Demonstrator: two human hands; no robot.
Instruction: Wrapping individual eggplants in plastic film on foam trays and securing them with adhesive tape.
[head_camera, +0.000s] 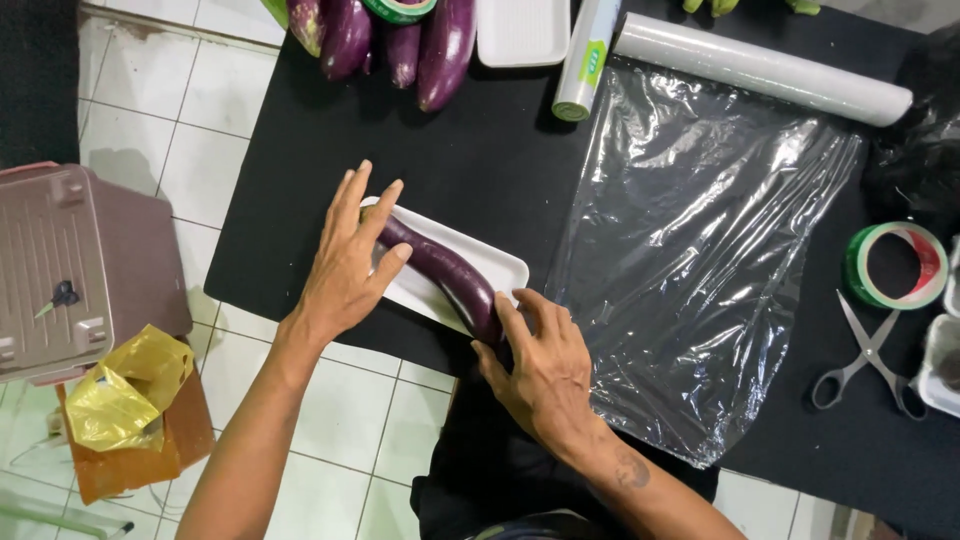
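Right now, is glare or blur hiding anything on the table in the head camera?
Head view: sharp overall, evenly lit; white glare streaks the clear plastic wrap sheet, yet the black table shows through; the long purple eggplant on the white foam tray is crisp, soft shadows under the left hand and right hand.

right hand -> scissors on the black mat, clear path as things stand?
Probably yes. The right hand rests on the eggplant end; between it and the scissors lies only flat plastic wrap on the black mat. Nothing upright blocks it, though it would cross the film.
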